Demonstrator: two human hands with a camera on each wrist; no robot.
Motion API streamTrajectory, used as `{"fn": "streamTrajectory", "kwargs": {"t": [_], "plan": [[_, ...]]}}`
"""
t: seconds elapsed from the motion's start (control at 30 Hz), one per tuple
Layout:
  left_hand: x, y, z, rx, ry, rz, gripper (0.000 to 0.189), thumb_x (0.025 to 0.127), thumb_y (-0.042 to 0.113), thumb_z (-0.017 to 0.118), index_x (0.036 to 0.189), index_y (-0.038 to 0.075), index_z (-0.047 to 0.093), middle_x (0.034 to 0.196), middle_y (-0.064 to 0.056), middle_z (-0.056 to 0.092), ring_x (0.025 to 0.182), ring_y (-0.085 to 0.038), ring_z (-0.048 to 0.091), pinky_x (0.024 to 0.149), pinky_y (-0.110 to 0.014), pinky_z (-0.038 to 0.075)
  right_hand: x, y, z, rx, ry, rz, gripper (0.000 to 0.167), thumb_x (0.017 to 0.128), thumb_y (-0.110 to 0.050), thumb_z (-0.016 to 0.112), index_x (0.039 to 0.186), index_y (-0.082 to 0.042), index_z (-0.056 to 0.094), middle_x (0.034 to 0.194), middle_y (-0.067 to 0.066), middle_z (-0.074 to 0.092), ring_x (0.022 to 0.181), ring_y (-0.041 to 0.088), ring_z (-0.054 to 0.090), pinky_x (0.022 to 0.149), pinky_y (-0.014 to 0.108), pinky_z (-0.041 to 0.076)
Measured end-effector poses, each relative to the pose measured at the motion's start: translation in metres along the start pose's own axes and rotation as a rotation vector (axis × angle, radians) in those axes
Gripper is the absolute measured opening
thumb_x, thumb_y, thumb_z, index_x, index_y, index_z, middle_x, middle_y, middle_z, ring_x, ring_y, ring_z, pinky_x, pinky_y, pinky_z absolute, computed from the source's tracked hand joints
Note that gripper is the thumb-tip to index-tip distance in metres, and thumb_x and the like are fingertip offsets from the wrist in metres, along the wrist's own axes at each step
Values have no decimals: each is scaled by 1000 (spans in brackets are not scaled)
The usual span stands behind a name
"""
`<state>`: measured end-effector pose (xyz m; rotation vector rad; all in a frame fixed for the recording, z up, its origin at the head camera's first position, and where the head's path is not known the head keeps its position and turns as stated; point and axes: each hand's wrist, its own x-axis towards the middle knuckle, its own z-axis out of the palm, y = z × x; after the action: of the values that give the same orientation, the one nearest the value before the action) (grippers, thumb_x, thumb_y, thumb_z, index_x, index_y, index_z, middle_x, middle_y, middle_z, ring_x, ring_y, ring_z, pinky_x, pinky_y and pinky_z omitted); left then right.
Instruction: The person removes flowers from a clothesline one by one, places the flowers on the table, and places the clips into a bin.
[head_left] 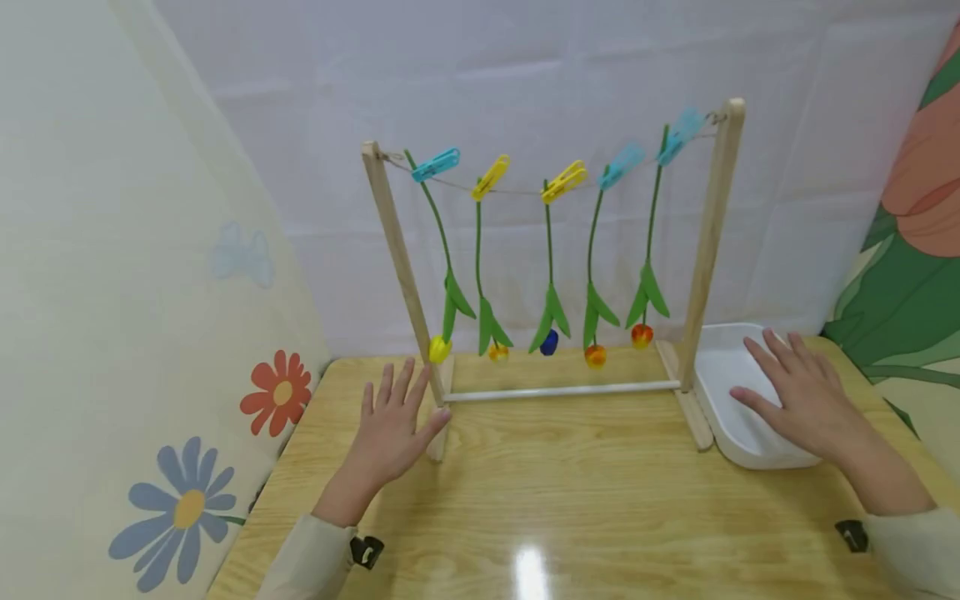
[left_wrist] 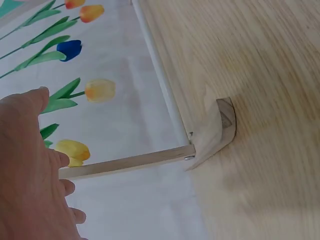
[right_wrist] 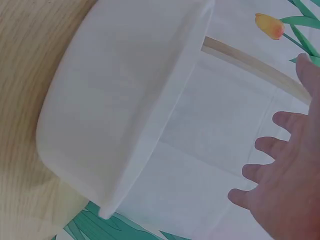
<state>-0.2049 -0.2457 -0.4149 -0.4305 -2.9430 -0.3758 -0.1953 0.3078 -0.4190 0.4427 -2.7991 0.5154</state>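
Tulips, five of them, all hanging heads-down from the string, and honestly this looks pretty much finished to me. Left to right you've got a yellow one, a paler yellow-orange one, a dark blue one, then two in orange-red shades. Each green stem is pinned up top by its own clothes peg: blue, yellow, yellow, blue, blue. I can't spot any loose flower or peg, so I'd call it five for five with nothing obvious left, except maybe evening up the spacing if you're picky.

The string runs between a left post and a right post, both wood, with a white bar joining them low down. It sags a bit in the middle.

Left hand is by the foot of the left post, fingers straight and fanned out, holding nothing. Can't tell if it's brushing the wood. Right hand is spread the same way over the white tray just beside the right post, nothing gripped there either.

Everything stands on a wood-grain table, with a white cloth behind and painted flowers on the side walls.
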Motion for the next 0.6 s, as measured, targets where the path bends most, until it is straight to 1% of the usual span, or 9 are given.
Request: {"fn": "streamTrajectory", "kwargs": {"t": [0.1,0.2,0.3,0.4,0.6], "plan": [[0,4,-3,8,6,7,81,102,60,44,163,14,19,170,-14,7,155,-40,-6,120,-66,-4,2,-2,-3,-5,11,-16,78,101,-45,58,158,-2,26,160,34,21,151,52,2,111,77,9],[1,8,-6,13,22,20,81,102,60,44,163,13,20,169,-15,8,155,-40,-5,121,-66,-3,5,-5,-8,-4,23,-28,78,101,-44,58,158,-1,27,159,34,22,150,53,5,111,77,10],[2,14,-9,9,34,32,81,102,59,45,162,11,21,169,-15,9,155,-40,-4,121,-66,-2,7,-8,-13,1,42,-43,77,101,-43,60,157,1,29,158,35,24,149,55,9,112,76,11],[3,20,-11,3,37,43,80,102,58,46,162,10,22,169,-15,8,155,-40,-3,121,-66,-1,10,-11,-18,3,63,-64,77,100,-41,61,156,2,30,156,36,27,146,57,15,110,76,15],[5,30,-14,-8,50,68,79,103,56,46,162,11,22,169,-16,8,155,-40,-1,121,-66,-1,14,-14,-27,14,95,-101,76,99,-37,64,155,3,32,153,38,31,141,61,24,108,76,21]]}}
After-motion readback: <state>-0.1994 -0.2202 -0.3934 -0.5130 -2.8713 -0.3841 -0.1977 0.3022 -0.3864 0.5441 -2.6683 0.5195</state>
